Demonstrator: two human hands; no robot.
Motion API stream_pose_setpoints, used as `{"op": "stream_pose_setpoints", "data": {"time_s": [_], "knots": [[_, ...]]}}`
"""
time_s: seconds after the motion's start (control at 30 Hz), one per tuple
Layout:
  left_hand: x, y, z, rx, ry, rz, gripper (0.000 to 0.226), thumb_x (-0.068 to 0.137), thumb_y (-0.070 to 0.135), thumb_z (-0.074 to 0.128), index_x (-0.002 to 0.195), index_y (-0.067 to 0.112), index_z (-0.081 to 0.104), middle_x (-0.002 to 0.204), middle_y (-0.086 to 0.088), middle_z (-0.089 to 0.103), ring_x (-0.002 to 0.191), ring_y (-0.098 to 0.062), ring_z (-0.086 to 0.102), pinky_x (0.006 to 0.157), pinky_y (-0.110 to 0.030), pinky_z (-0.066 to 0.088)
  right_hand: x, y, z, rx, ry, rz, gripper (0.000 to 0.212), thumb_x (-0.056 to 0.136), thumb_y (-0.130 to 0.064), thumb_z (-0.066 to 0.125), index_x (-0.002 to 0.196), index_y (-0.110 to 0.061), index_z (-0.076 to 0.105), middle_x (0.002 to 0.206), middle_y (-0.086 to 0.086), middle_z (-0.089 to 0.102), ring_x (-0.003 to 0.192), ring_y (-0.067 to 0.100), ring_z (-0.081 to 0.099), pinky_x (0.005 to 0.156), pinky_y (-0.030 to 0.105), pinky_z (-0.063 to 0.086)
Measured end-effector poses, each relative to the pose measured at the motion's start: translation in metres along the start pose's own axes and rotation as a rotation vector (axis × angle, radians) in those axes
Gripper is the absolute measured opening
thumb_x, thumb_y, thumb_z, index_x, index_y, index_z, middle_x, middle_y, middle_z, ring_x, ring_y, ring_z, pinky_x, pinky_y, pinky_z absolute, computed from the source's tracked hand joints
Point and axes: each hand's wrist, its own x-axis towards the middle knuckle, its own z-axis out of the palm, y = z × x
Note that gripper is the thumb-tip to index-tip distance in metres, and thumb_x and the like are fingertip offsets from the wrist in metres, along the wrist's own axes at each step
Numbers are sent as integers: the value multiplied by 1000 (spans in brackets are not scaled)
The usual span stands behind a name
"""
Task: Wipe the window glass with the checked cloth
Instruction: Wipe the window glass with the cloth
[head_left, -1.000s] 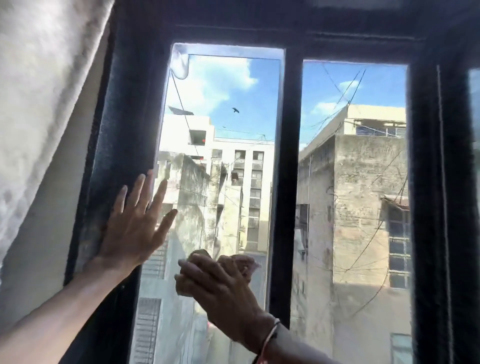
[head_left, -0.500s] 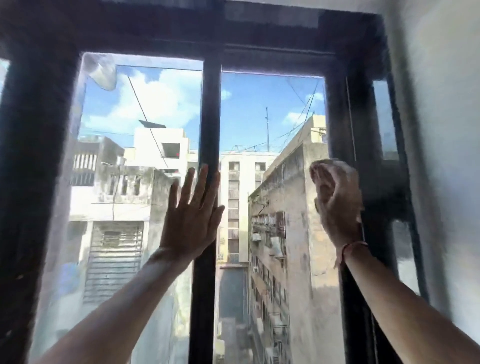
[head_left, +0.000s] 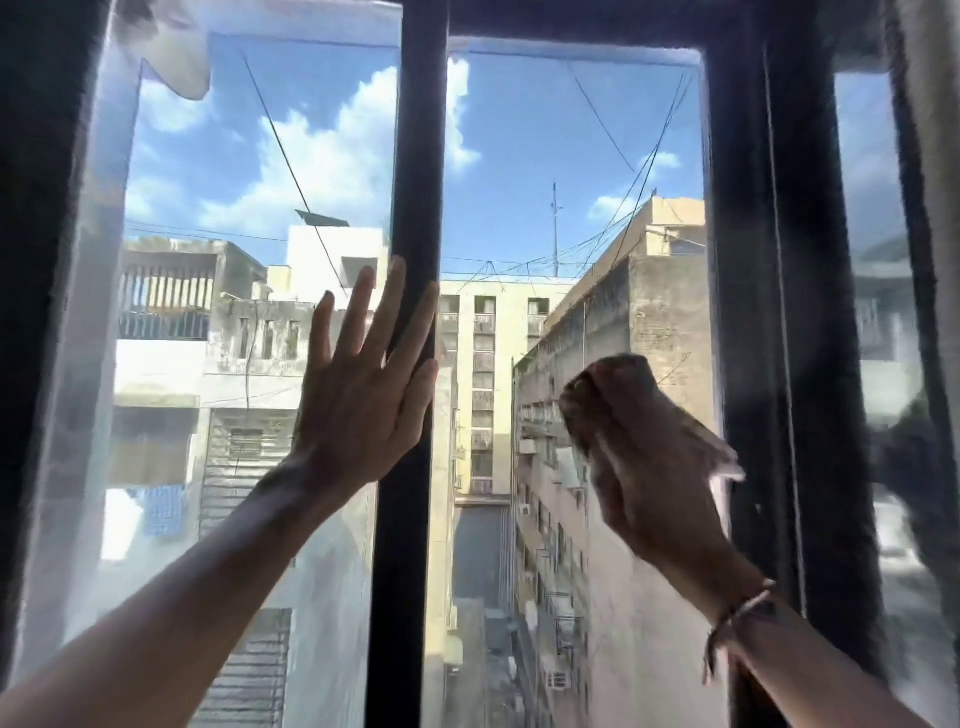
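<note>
The window has two glass panes in a dark frame, the left pane (head_left: 208, 182) and the right pane (head_left: 571, 156). My left hand (head_left: 363, 395) is flat and spread, pressed against the left pane and the dark centre bar (head_left: 415, 156). My right hand (head_left: 649, 478) is shut on the cloth (head_left: 613, 384), bunched against the lower right part of the right pane. A cloth corner (head_left: 724, 460) sticks out to the right. The hand and cloth are blurred, so the check pattern does not show.
A thick dark frame post (head_left: 753, 260) stands right of the right pane, with a narrow glass strip (head_left: 878, 208) beyond it. A pale patch (head_left: 176, 57) sits at the left pane's top corner. Buildings and wires lie outside.
My right hand with the cloth has slid left and down from the right frame post onto the right pane. My view has drawn closer. My left hand stays at the centre bar.
</note>
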Motion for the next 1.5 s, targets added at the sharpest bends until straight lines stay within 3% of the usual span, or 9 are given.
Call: {"op": "stream_pose_setpoints", "data": {"time_s": [0.1,0.33,0.57,0.77,0.93,1.1,1.27,1.4,1.5], "knots": [[-5,0,5,-2,8,5,61,109,43,19,166,24,12,177,-12,13,164,-34,13,128,-64,24,97,16,-9,-32,103,264,45,115,-28,35,136,0,64,143,28,61,139,45,55,119,66,47],[-7,-13,0,21,3,70,61,109,43,20,166,22,13,177,-13,15,164,-34,14,129,-62,24,-18,-30,24,6,-55,-303,42,109,-17,55,150,-16,63,164,9,56,159,24,46,133,51,41],[-11,-16,3,50,7,89,63,109,45,17,166,20,12,177,-13,14,163,-36,17,128,-62,27,83,-35,29,9,327,201,38,109,-15,46,134,-2,71,141,20,71,133,39,66,109,66,58],[-20,-15,4,49,0,103,65,108,44,23,166,19,12,177,-14,13,163,-37,16,129,-63,24,-77,-55,38,68,-121,-319,61,95,-15,61,155,-21,58,169,2,52,162,21,40,128,53,46],[-25,-13,4,63,2,94,64,108,43,21,167,19,9,177,-13,12,164,-36,14,130,-63,24,56,-17,22,71,244,252,43,113,-27,48,146,-5,65,157,17,63,153,36,53,124,63,49],[-24,-15,6,59,31,108,63,109,41,23,166,16,14,176,-16,18,163,-38,19,128,-64,26,10,-38,45,-18,-52,-523,42,108,-24,56,147,-12,66,158,12,63,156,26,50,137,47,35],[-26,-11,3,56,22,91,63,109,41,22,166,17,13,175,-15,19,163,-37,17,128,-64,26,67,-11,21,-30,173,87,47,111,-32,52,147,-6,65,161,17,59,159,33,44,131,59,42],[-26,-17,6,73,39,101,64,108,41,22,167,18,10,176,-14,16,163,-37,17,129,-63,25,-11,-35,40,-17,-138,-550,48,111,-34,52,152,-11,61,163,13,57,161,27,43,133,52,40],[-27,-14,7,61,47,99,63,109,41,21,167,19,8,177,-14,15,163,-37,18,129,-63,25,33,5,20,-42,118,-235,39,111,-25,57,144,-9,68,156,14,65,154,28,54,129,53,47]]}}
